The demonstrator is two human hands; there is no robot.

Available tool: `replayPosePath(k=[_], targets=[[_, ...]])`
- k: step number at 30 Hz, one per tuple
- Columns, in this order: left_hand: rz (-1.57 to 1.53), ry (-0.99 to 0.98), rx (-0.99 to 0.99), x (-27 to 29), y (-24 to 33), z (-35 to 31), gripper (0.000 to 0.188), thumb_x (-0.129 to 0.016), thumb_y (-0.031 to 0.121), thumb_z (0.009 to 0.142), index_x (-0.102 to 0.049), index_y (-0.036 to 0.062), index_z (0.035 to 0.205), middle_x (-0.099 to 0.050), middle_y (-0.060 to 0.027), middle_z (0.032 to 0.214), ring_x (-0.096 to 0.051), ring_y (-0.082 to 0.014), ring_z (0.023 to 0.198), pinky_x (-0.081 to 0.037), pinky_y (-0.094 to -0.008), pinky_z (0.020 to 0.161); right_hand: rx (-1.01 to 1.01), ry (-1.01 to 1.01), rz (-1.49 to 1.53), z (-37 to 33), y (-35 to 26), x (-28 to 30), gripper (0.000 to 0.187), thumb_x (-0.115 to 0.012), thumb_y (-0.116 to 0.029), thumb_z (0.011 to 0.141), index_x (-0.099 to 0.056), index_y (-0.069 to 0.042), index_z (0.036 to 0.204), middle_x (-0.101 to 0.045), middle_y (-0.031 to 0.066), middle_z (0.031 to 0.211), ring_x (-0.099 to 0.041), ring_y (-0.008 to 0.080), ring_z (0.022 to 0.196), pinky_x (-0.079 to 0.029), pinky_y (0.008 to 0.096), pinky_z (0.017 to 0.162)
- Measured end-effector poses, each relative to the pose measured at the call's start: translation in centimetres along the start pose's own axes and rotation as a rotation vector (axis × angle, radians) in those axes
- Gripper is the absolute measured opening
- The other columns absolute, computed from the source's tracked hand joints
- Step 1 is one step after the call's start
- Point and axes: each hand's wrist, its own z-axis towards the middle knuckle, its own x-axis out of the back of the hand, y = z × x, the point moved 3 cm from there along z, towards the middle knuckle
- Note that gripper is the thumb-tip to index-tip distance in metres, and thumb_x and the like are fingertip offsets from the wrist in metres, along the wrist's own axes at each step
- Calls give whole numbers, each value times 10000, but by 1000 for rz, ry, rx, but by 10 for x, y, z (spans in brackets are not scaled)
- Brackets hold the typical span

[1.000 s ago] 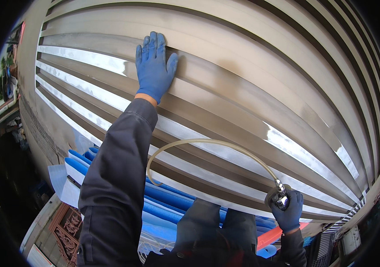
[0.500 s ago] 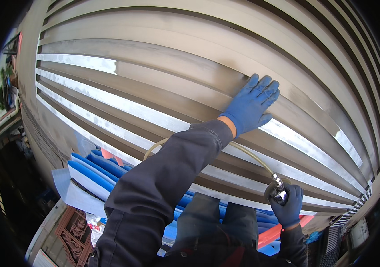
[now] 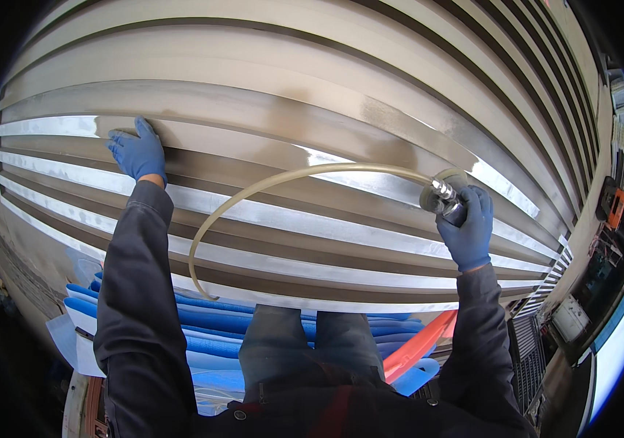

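A wide metal panel of long parallel slats [image 3: 202, 51] lies before me, some strips shiny and bare, others dull beige-brown. Toward its left, my left hand [image 3: 139, 153], in a blue glove, rests on a slat where a shiny stretch meets a dull one, holding nothing, fingers apart. On the right, my right hand [image 3: 470, 230], also blue-gloved, is wrapped round an air sander [image 3: 445, 201] with a round disc. The disc is over a slat; whether it touches I cannot tell. A yellowish air hose [image 3: 275, 177] arches leftward from the sander across the slats.
Rolls or sheets of blue foam [image 3: 213, 319] lie below the panel's near edge, around my legs. A red-orange strip [image 3: 418, 347] sits among them at the right. Past the panel's right end are a dark grate [image 3: 527, 347] and an orange object [image 3: 616, 208].
My left hand has gone from the middle of the panel to its left part. My right hand has lifted the sander from the near edge up over the slats, hose trailing.
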Motion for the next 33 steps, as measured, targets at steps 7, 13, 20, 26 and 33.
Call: replayPosePath(k=[7,13,20,26,33], targets=[[-336,-148,836,-27,21,7,1112,-520,677,1061,-137,-108,1750,-520,-323,1645,-583,-449,1490,-504,-552,1210,58,-87,11,94,9,-40,602,-907,-124,723,-723,-137,1295,-693,134,1255,-654,385,1179,-562,485,1027],[-144,-151,746,-8,38,-1,1121,-501,708,1051,-207,-139,1725,-548,-323,1605,-613,-432,1448,-523,-543,1189,119,-151,-83,114,11,-52,613,-900,-132,719,-725,-143,1307,-685,144,1258,-646,388,1198,-558,487,1052],[-110,-86,687,-16,35,-1,1161,-543,690,1027,-194,-186,1704,-545,-330,1600,-606,-424,1457,-527,-498,1188,84,-139,13,72,-16,-30,672,-881,-94,677,-708,-112,1326,-673,143,1219,-637,375,1138,-544,486,975],[120,90,139,7,53,5,1018,-569,590,1057,-268,-126,1717,-395,-353,1723,-429,-465,1600,-376,-547,1303,-59,-304,203,-30,-52,-3,676,-876,-82,664,-689,-91,1314,-661,160,1183,-639,408,1094,-536,511,965],[-210,-258,-1005,40,198,-156,812,-657,212,992,-380,2,1726,-367,-270,1780,-341,-451,1657,-218,-554,1383,-204,-403,317,-108,-48,-4,684,-863,-81,658,-677,-82,1316,-669,160,1224,-629,421,1138,-518,532,1011]])
